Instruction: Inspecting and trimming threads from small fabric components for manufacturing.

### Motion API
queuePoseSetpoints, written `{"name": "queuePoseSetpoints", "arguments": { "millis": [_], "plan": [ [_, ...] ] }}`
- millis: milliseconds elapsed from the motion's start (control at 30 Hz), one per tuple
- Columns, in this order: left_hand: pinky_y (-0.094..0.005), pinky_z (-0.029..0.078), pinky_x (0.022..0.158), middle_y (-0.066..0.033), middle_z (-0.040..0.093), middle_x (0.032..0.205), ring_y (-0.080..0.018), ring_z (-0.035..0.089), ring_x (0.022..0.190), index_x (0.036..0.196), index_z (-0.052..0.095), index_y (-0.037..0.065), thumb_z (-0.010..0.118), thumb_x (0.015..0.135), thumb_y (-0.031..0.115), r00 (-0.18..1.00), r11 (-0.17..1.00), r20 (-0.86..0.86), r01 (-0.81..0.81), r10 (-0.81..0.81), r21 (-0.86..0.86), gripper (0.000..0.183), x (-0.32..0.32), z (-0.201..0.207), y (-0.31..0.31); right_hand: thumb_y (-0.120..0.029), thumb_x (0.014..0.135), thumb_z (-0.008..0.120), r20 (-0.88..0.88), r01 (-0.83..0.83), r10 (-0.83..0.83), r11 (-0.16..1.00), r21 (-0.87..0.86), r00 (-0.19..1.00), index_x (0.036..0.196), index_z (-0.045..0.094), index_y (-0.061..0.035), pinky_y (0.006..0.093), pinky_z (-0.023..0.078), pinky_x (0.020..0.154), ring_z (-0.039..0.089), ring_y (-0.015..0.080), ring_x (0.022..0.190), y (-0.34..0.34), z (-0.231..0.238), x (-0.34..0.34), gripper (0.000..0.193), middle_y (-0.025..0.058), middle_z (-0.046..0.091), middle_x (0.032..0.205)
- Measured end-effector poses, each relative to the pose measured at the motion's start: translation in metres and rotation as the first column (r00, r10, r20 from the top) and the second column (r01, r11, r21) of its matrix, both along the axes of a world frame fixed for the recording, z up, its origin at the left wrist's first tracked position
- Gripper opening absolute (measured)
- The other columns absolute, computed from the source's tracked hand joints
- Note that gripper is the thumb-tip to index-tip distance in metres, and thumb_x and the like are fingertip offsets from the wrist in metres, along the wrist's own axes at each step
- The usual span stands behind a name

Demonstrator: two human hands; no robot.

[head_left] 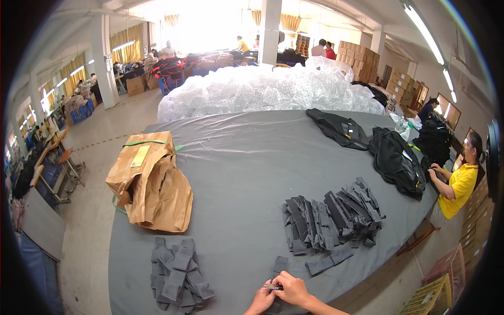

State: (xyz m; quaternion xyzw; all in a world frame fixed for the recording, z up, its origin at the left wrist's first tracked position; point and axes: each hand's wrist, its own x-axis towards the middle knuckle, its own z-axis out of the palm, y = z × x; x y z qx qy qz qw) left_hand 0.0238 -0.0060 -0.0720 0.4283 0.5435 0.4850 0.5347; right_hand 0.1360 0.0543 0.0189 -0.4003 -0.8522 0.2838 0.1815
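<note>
at the near edge of a wide grey table [247,157], a person's left hand [261,303] and right hand [292,290] meet over 1 small dark grey fabric strip [280,264], fingers pinched narrow on it, with a small dark object held between the fingertips too blurred to identify. the strip is flat, matte charcoal, roughly rectangular, lying against the table just beyond the hands. left of the hands on the table sits a loose heap of grey strips [177,274]; further in and to the right, a longer fanned row of strips [331,215]. beyond the heap, a crumpled brown paper bag [149,184] lies open on the table's left side. at the table's far right rest black backpacks [397,160], handled by a worker in a yellow shirt [460,184]. past the table's far edge rises a mound of clear plastic bags [268,89].
</note>
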Motion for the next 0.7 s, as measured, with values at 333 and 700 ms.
{"name": "queuePoseSetpoints", "arguments": {
  "millis": [333,700],
  "plan": [
    [-0.0287,0.040,0.083,-0.0068,0.055,0.097,-0.0146,0.051,0.093,0.104,0.051,0.001,0.050,0.087,0.019,0.999,0.999,-0.034,0.000,-0.001,-0.033,0.025,0.000,0.013,0.001,-0.017,0.070,0.066,0.096,-0.010,0.009,1.000,0.015,0.995,0.080,0.058,-0.0095,0.0378,0.047,0.055,0.058,0.0259,0.065,0.004,0.000,0.001,0.015,0.0032,0.053,0.078],
    [-0.0279,0.042,0.079,-0.0072,0.057,0.096,-0.0123,0.051,0.087,0.101,0.052,-0.001,0.052,0.088,0.021,0.991,0.997,-0.130,-0.047,0.039,-0.060,0.025,0.002,-0.008,-0.001,-0.016,0.069,0.065,0.036,0.053,-0.052,0.998,-0.037,0.998,0.080,0.059,-0.0086,0.0355,0.047,0.055,0.059,0.0238,0.063,0.004,0.001,0.004,0.015,0.0034,0.053,0.076]
  ]
}}
